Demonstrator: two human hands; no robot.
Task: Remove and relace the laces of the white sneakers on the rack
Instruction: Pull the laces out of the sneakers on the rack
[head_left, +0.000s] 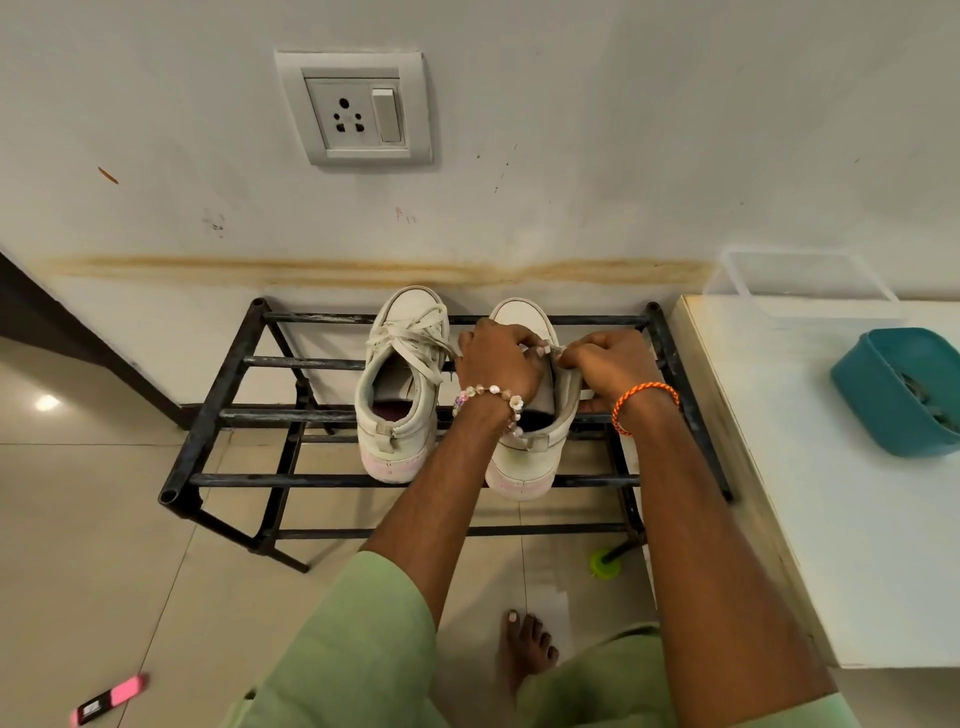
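Note:
Two white sneakers stand side by side on a black metal rack, toes toward the wall. The left sneaker has its lace tied in a loose bow. Over the right sneaker both my hands work at the lace area. My left hand, with a bead bracelet on its wrist, curls its fingers and pinches the lace near the eyelets. My right hand, with an orange thread on its wrist, pinches the lace from the other side. The hands hide most of this shoe's lacing.
A white counter stands at the right with a teal tub and a clear plastic box on it. A wall socket is above the rack. On the tiled floor lie a pink object and a green cap. My bare foot is below the rack.

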